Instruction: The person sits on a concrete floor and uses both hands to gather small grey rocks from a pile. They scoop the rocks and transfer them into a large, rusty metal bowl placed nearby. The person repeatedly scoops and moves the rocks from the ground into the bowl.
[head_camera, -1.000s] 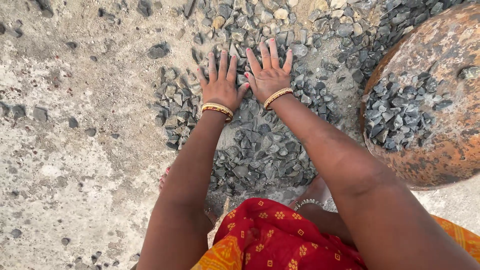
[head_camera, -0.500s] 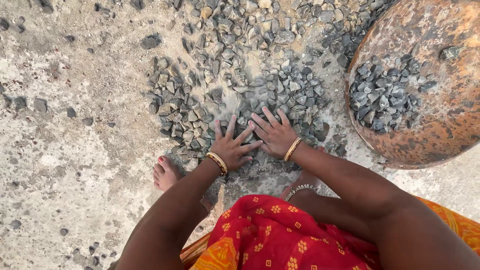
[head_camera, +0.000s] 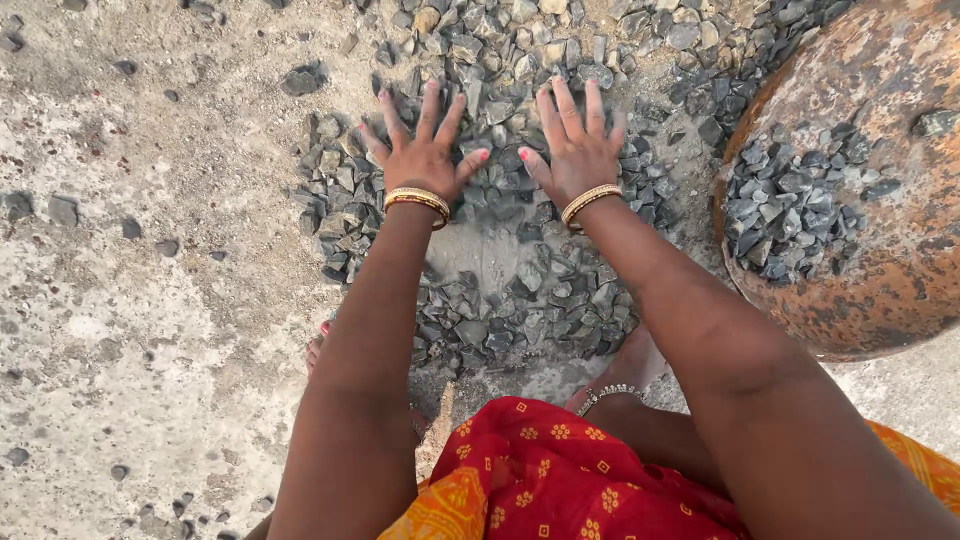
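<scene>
Now both hands (head_camera: 500, 155) reached farther out, flat on gravel (head_camera: 520, 300), fingers spread

Gold bangles (head_camera: 417, 200) on both wrists, red-orange patterned garment (head_camera: 560, 480) (silver anklet (head_camera: 605, 393) too).

Rusty round metal pan (head_camera: 900, 290), far right, cut by the frame edge; orange-brown, pitted surface; holds a small heap of grey crushed stone (head_camera: 790, 205). Pale concrete ground (head_camera: 150, 320), left half, rough and stained, with scattered loose grey chips. Larger lone dark stone (head_camera: 303, 79), upper left. Red and orange patterned cloth (head_camera: 560, 480), bottom centre. Silver anklet (head_camera: 605, 393), just above the cloth.
</scene>
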